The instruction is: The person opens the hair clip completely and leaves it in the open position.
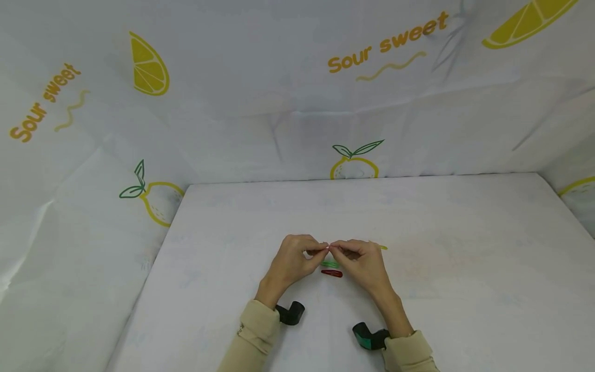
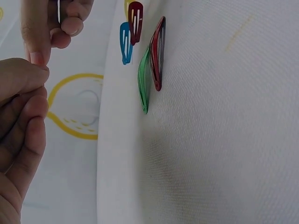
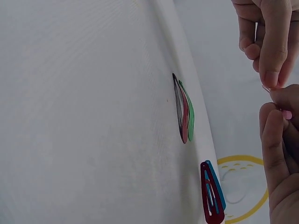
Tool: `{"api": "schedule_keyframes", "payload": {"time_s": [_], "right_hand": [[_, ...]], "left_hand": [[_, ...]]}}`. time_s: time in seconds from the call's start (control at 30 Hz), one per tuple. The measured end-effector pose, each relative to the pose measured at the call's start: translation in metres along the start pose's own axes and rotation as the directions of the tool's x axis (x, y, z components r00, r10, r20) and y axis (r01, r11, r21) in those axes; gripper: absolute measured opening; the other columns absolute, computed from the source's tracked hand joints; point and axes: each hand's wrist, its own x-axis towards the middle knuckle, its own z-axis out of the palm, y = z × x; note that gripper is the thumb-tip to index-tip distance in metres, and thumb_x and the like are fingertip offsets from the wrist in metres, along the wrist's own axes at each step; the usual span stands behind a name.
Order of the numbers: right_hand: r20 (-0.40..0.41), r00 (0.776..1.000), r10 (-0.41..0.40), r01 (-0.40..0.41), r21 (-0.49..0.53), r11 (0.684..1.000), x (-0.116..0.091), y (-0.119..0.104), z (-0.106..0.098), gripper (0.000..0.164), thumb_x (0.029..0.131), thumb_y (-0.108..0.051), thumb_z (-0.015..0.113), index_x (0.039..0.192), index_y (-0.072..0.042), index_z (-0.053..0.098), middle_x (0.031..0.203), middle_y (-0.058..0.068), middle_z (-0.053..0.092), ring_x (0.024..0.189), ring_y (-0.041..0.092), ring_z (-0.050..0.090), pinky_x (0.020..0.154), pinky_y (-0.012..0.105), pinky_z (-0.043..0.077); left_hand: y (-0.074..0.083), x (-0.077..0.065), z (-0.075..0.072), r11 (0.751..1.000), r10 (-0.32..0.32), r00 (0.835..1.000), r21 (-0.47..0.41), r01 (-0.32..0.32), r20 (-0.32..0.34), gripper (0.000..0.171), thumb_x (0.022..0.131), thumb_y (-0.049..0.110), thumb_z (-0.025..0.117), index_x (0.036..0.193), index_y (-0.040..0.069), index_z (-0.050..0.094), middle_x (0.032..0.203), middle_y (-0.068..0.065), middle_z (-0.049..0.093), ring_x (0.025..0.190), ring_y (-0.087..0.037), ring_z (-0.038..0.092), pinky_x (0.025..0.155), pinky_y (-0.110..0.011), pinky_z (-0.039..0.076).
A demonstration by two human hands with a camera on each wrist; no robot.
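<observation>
Both hands meet fingertip to fingertip over the table. My left hand (image 1: 297, 257) and my right hand (image 1: 361, 260) pinch a small pink hair clip (image 3: 287, 114) between thumbs and index fingers. Most of that clip is hidden by the fingers; a pink end pokes out in the right wrist view. Below the hands lie a green snap hair clip (image 1: 330, 264) and a red one (image 1: 332, 273), side by side. A blue clip (image 2: 124, 44) and a dark red clip (image 2: 135, 28) overlap each other, hidden behind the right hand in the head view.
The end of a yellow clip (image 1: 383, 247) shows past the right hand. A white cloth covers the table (image 1: 465, 268), and a lemon-printed sheet (image 1: 232, 103) hangs behind and at the sides. Black wrist devices (image 1: 291, 313) sit at both sleeves.
</observation>
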Motion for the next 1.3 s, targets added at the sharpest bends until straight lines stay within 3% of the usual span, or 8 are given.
{"api": "schedule_keyframes", "payload": {"time_s": [0.33,0.57,0.9,1.1,1.3], "right_hand": [[0.021,0.993,0.113,-0.113,0.026,0.993,-0.002,-0.001,-0.002,0.02,0.088,0.0,0.077,0.106,0.007,0.077,0.087,0.02,0.078,0.068,0.022,0.076,0.062,0.015,0.057],[0.01,0.988,0.153,-0.153,0.008,0.988,-0.002,-0.001,-0.003,0.012,0.089,0.001,0.075,0.1,0.006,0.079,0.091,0.02,0.079,0.074,0.011,0.075,0.066,0.015,0.057],[0.009,0.986,0.165,-0.164,-0.031,0.986,-0.003,-0.003,-0.007,0.011,0.088,0.001,0.076,0.098,0.004,0.08,0.093,0.019,0.079,0.078,0.018,0.077,0.068,0.014,0.057],[-0.009,0.987,0.159,-0.159,-0.063,0.985,-0.004,-0.002,-0.011,0.01,0.086,0.003,0.077,0.096,0.004,0.08,0.091,0.019,0.079,0.077,0.023,0.077,0.067,0.013,0.057],[-0.027,0.989,0.146,-0.148,-0.096,0.984,-0.004,-0.001,-0.015,0.009,0.084,0.005,0.078,0.093,0.004,0.08,0.089,0.019,0.079,0.075,0.019,0.076,0.066,0.013,0.056]], "left_hand": [[0.0,-0.001,0.0,0.998,-0.042,0.999,0.034,0.043,-0.009,0.008,0.087,0.003,0.078,0.094,0.001,0.082,0.077,-0.006,0.078,0.067,-0.011,0.07,0.066,-0.013,0.053],[-0.001,-0.001,0.002,0.997,-0.075,0.997,0.013,0.075,-0.008,0.01,0.088,0.004,0.078,0.096,0.0,0.081,0.081,-0.008,0.079,0.068,-0.012,0.073,0.067,-0.013,0.055],[-0.004,0.001,0.008,0.987,-0.161,0.986,-0.016,0.161,0.034,0.008,0.088,0.003,0.077,0.092,-0.001,0.081,0.083,-0.01,0.08,0.069,-0.014,0.075,0.065,-0.012,0.055],[-0.003,0.002,0.012,0.985,-0.17,0.984,-0.011,0.171,0.048,0.007,0.089,0.004,0.077,0.09,-0.001,0.081,0.081,-0.01,0.079,0.067,-0.013,0.074,0.064,-0.013,0.054],[-0.001,0.006,0.014,0.988,-0.156,0.986,0.0,0.156,0.05,0.006,0.088,0.005,0.078,0.088,0.001,0.082,0.078,-0.008,0.079,0.064,-0.011,0.071,0.062,-0.011,0.052]]}}
